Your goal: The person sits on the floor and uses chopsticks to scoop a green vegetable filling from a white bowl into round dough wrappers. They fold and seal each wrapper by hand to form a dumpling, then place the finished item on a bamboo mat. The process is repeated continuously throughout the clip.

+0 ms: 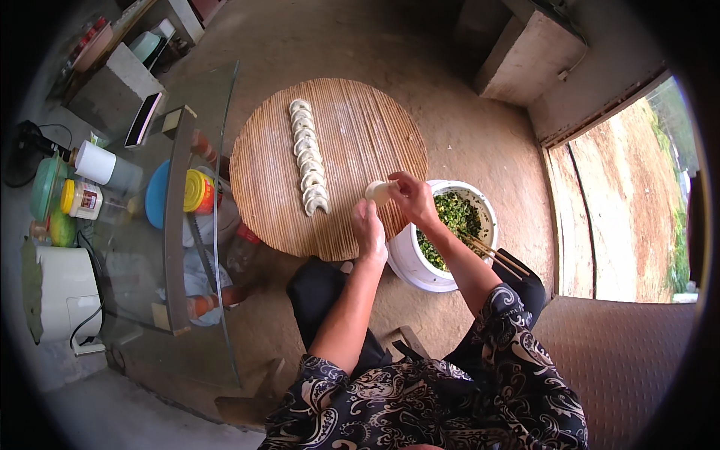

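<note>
My right hand (415, 196) pinches a pale, thin piece of dough (378, 192) above the right side of a round ribbed board (360, 129). Just below the dough is my left hand (369, 228), palm turned inward and fingers loosely extended; I see nothing held in it. A row of several folded dumplings (308, 157) lies overlapping down the left half of the board. Beside my right forearm stands a white bucket (400, 261), holding chopped green and yellow filling (454, 212). Wooden chopsticks (500, 260) stick out of the filling over the rim.
A glass-topped table (140, 253) edges the left side, bearing a lidded jar (83, 198), a white appliance (62, 292) and a phone-like device (143, 119). Below the glass is a yellow-lidded container (198, 191). A doorway (619, 208) opens at right.
</note>
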Available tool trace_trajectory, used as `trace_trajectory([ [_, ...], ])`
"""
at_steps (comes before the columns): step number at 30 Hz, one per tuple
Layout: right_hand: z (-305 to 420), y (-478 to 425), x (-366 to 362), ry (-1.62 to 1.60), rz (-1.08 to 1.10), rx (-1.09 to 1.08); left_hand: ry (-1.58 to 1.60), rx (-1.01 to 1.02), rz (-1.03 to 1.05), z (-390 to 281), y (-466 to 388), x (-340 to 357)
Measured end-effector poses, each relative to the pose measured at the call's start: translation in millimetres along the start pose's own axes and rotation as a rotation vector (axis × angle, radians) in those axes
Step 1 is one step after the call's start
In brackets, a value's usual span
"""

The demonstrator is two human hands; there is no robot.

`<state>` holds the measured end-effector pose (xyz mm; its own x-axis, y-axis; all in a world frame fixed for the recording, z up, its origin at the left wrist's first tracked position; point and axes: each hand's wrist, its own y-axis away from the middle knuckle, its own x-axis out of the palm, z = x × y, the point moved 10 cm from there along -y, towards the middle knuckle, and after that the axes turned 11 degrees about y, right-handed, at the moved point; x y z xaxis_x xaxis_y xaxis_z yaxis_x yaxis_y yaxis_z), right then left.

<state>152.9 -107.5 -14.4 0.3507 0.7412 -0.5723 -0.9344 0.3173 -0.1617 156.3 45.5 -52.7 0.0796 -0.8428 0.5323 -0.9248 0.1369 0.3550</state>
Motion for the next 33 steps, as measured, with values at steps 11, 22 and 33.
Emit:
trace_trajectory([
  [11,7,21,2,-0.674,0.292,0.365,0.555,-0.474,0.113,39,4,21],
  [22,53,-31,32,0.197,0.278,-0.041,-0.070,-0.398,0.158,74,3,-4],
  [33,109,-22,201,0.819,0.566,-0.538,0.073,-0.515,0.522,208,38,-2],
])
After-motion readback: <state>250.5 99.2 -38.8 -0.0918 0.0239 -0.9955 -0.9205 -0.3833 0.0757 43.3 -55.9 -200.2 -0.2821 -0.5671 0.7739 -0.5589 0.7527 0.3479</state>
